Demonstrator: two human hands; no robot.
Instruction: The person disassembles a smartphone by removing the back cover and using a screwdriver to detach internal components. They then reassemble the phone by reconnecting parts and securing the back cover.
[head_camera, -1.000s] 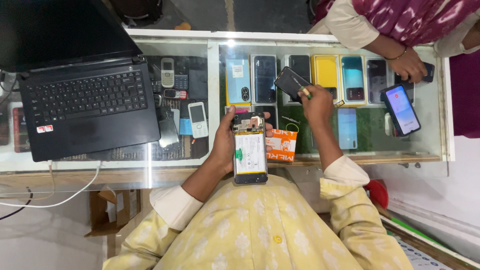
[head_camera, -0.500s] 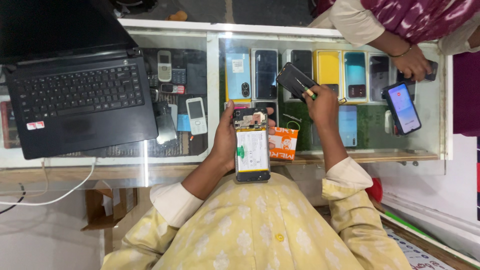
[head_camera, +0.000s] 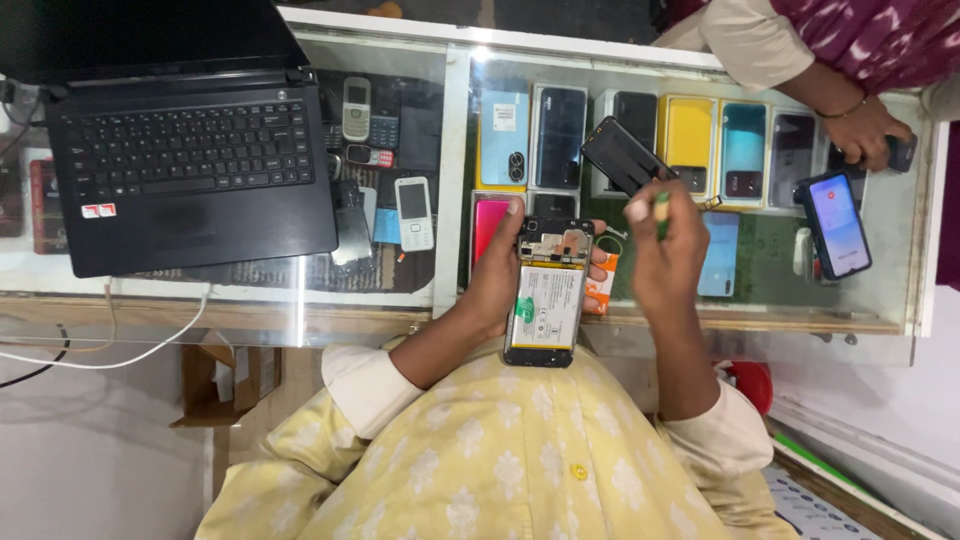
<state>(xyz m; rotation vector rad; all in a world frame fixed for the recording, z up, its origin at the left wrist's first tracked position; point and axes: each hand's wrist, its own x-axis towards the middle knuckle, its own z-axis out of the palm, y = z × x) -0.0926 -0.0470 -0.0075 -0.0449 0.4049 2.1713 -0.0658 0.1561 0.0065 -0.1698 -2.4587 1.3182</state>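
Head view, largest first. Glass worktop (head_camera: 250, 300) doubles as a display case: boxed phones (head_camera: 560, 135) in a row beneath the glass along the far edge, small keypad handsets (head_camera: 357, 108) nearer the laptop (head_camera: 190, 170) at the far left corner. Opened phone (head_camera: 546, 300), back off and battery exposed, sits over the near edge, grasped by the left hand (head_camera: 500, 275). Since a second ago the right hand (head_camera: 668, 255) has drawn closer to it, clenched on a thin green-tipped tool (head_camera: 660, 212) and black back cover (head_camera: 622, 155). Judged: tool work resuming.
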